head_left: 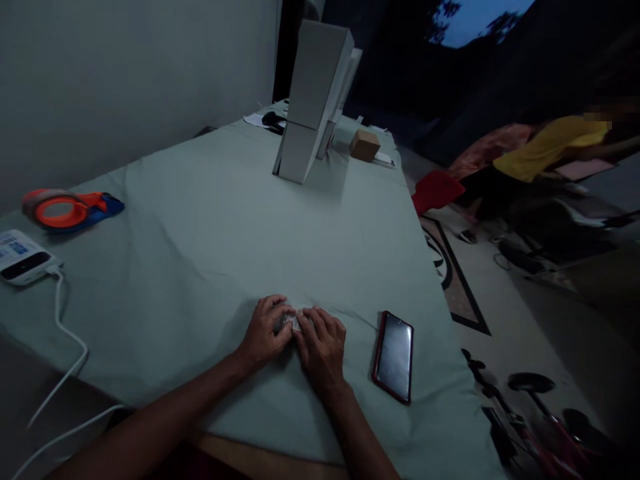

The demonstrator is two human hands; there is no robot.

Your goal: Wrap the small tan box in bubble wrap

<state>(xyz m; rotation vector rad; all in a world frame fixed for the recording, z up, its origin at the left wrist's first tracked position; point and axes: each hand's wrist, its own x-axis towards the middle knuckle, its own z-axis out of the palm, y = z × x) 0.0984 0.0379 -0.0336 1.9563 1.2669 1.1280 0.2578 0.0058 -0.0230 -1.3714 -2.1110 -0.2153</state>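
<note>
My left hand [264, 333] and my right hand [323, 347] rest side by side on a pale green cloth [210, 220] that covers the table. Their fingers are curled and pressed together over a small pale, shiny thing [295, 322]. It is mostly hidden under the fingers and I cannot name it. A dark phone [394, 356] in a red case lies flat just right of my right hand.
Tall white boxes [313, 100] stand at the far end, with a small brown box [364, 144] beside them. An orange and blue tape dispenser [67, 209] and a white device [23, 258] with a white cable lie at the left. A person in yellow [550, 150] is at the right.
</note>
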